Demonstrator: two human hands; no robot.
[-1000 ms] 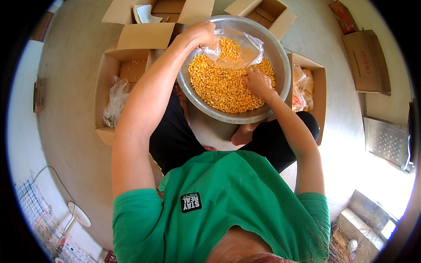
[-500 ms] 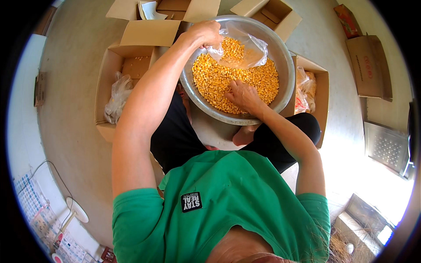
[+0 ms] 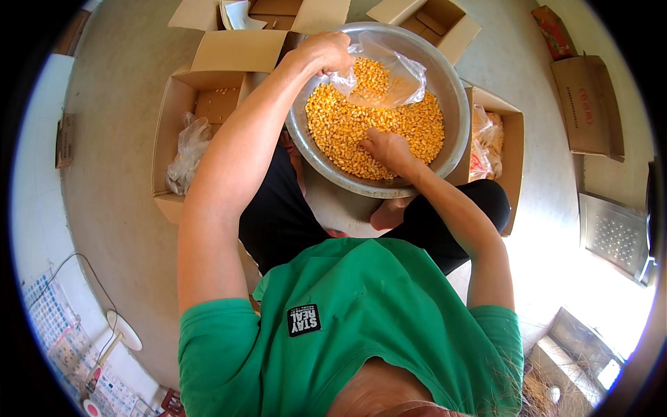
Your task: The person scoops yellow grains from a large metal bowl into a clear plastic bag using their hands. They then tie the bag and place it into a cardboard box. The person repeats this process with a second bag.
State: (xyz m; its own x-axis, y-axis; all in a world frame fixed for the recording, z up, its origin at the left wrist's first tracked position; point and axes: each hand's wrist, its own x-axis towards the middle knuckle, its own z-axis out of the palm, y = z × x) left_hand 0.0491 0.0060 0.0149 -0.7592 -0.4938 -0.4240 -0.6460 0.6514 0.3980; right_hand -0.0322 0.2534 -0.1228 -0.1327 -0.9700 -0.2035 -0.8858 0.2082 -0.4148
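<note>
A wide metal basin full of yellow corn kernels stands between my knees. At its far left rim my left hand is closed on the edge of a clear plastic bag, which lies tilted over the corn. Some kernels are inside the bag's mouth. On the near right side of the basin, my right hand is pushed into the kernels with its fingers curled. Its fingertips are partly buried, so how much corn is in the grasp cannot be seen.
Left of the basin, an open cardboard box holds a crumpled plastic bag. Another carton with filled bags stands at the right. More open boxes are beyond the basin. A brown carton is by the right wall.
My right hand has sunk and curled further into the corn, with fewer fingers showing. My left hand and the plastic bag have hardly moved.
</note>
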